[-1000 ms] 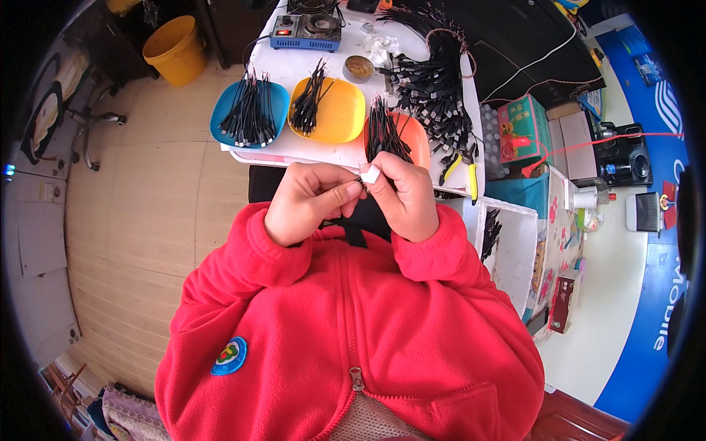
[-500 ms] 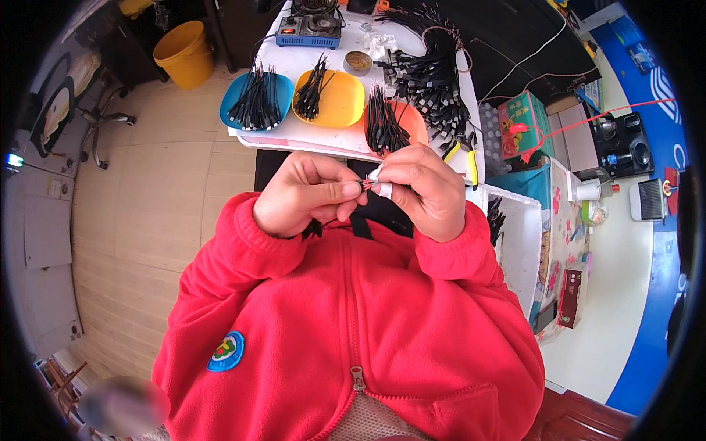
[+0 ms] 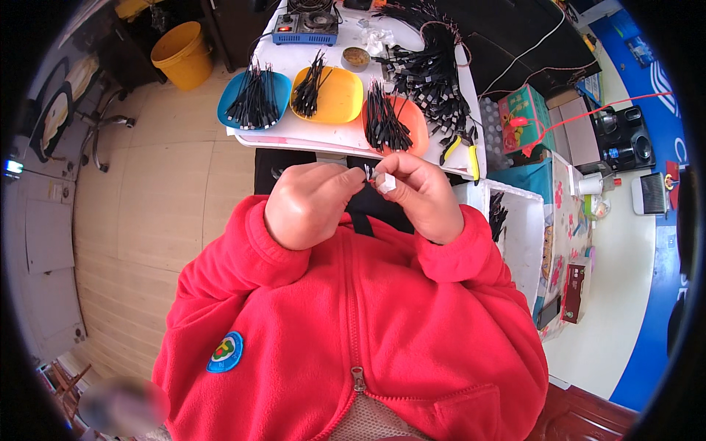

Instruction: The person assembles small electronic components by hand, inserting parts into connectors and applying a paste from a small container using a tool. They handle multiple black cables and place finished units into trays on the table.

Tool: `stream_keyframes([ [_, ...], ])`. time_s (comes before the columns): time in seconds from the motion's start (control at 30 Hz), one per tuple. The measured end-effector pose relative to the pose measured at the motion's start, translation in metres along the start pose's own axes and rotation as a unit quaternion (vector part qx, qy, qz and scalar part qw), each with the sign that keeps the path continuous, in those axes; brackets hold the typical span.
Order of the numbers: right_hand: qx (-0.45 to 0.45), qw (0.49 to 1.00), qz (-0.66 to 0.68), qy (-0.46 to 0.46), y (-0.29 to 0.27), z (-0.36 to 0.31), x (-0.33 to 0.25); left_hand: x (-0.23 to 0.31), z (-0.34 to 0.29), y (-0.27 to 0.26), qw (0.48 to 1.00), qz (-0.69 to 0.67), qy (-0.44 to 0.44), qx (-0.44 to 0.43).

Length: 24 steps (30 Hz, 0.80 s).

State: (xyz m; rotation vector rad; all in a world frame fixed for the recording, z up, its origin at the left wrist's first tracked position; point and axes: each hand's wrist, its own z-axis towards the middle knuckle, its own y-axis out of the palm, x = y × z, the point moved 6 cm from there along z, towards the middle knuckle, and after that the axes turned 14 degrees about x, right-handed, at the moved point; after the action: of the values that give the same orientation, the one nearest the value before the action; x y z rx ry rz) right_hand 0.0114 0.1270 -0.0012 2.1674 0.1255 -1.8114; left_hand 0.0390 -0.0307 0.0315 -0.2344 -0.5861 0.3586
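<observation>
In front of my chest, my left hand (image 3: 312,202) is closed in a pinch, its back turned up, on a thin black cable whose bared wire ends (image 3: 369,172) stick out past the fingertips. My right hand (image 3: 423,198), with white tape (image 3: 386,184) round a digit, pinches at those same ends. Most of the cable is hidden by the left hand. Beyond the hands, black cables lie bunched on a blue plate (image 3: 282,88), a yellow plate (image 3: 342,99) and an orange plate (image 3: 416,125).
A larger pile of black cables (image 3: 434,81) covers the table's right side, with yellow-handled pliers (image 3: 471,158) at its near edge. Farther back are a round tin (image 3: 356,59) and a blue electric heater (image 3: 305,35). A white foam box (image 3: 526,220) stands at right, a yellow bucket (image 3: 182,59) at far left.
My left hand has rolled over, so its back now faces up and covers the cable. My right hand has shifted slightly, its taped digit turning more into view.
</observation>
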Motion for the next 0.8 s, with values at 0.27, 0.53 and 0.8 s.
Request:
stream_keyframes([
  [0.27,0.085,0.732,-0.416,-0.532,0.019,-0.017,-0.047,-0.027,-0.010,0.007,0.937,-0.204,-0.284,-0.010],
  [0.53,-0.055,0.992,0.050,0.099,0.000,0.007,0.009,-0.002,-0.007,0.013,0.997,0.051,0.057,-0.021],
  [0.8,0.065,0.824,-0.348,-0.441,0.008,-0.018,-0.045,-0.028,-0.027,0.020,0.842,-0.342,-0.414,-0.046],
])
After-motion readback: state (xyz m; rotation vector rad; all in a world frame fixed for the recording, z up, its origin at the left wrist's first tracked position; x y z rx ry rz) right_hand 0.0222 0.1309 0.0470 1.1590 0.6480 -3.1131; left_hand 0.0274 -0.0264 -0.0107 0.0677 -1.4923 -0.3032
